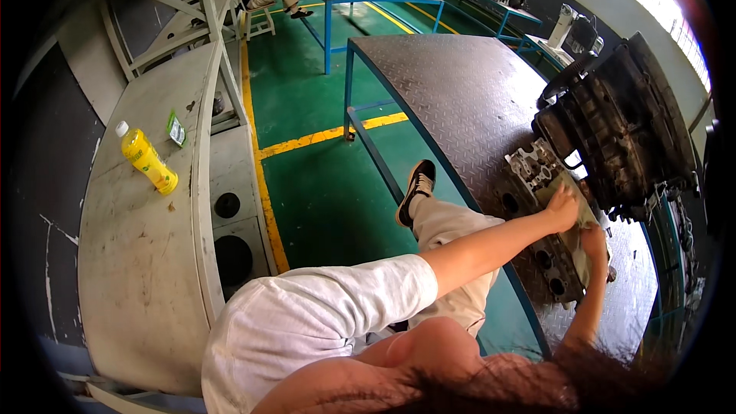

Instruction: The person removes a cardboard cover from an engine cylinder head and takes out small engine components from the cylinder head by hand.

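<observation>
I have both hands at about 3 o'clock, over a long grey metal engine casting with round side openings (550,248), which lies on a diamond-patterned steel tabletop (452,80). The left hand (565,208) has its fingers bent down onto the casting's upper face, beside a flat tan piece (575,245). The right hand (592,242) sits just beside it toward 5 o'clock, fingers curled at the casting's far edge. The hands are close together but apart; I cannot tell whether either is clamped on anything. From them, a large dark, grimy engine assembly (617,126) stands toward 1 o'clock. Across at 9 o'clock, I see a yellow plastic bottle with a white cap (149,158) on a pale worn bench (138,276).
</observation>
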`<state>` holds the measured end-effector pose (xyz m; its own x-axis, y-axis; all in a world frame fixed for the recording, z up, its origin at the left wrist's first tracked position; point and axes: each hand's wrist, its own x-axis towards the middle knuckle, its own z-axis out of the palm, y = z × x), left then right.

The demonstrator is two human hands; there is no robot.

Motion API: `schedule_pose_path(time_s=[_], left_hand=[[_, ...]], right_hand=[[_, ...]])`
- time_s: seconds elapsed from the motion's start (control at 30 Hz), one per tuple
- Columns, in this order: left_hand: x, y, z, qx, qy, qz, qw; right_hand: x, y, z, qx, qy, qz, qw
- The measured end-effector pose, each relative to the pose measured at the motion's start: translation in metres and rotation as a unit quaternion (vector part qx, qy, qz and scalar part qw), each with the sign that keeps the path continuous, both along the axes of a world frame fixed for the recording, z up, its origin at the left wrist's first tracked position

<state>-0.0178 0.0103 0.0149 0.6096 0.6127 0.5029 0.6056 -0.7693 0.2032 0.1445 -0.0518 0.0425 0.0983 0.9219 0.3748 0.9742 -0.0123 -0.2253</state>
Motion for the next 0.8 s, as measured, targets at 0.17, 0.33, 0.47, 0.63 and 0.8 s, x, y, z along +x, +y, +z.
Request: schedule_pose_path(time_s=[0.17,0.33,0.47,0.63,0.8], left_hand=[[-0.001,0.004,0.001,-0.024,0.047,-0.010,0.999],[-0.001,0.003,-0.007,0.136,-0.165,0.032,0.976],[-0.004,-0.001,-0.007,0.131,-0.158,0.015,0.979],[-0.012,0.004,-0.002,-0.077,-0.039,-0.016,0.996],[-0.014,-0.008,0.018,-0.007,-0.105,-0.035,0.994]], right_hand=[[-0.004,-0.003,-0.003,-0.062,-0.010,-0.034,0.997],[0.024,0.010,0.015,0.034,0.028,0.029,0.999],[0.001,-0.004,-0.017,-0.058,-0.093,-0.104,0.988],[-0.029,-0.008,-0.003,-0.051,-0.071,-0.069,0.994],[0.023,-0.005,0.006,-0.019,-0.080,-0.047,0.996]])
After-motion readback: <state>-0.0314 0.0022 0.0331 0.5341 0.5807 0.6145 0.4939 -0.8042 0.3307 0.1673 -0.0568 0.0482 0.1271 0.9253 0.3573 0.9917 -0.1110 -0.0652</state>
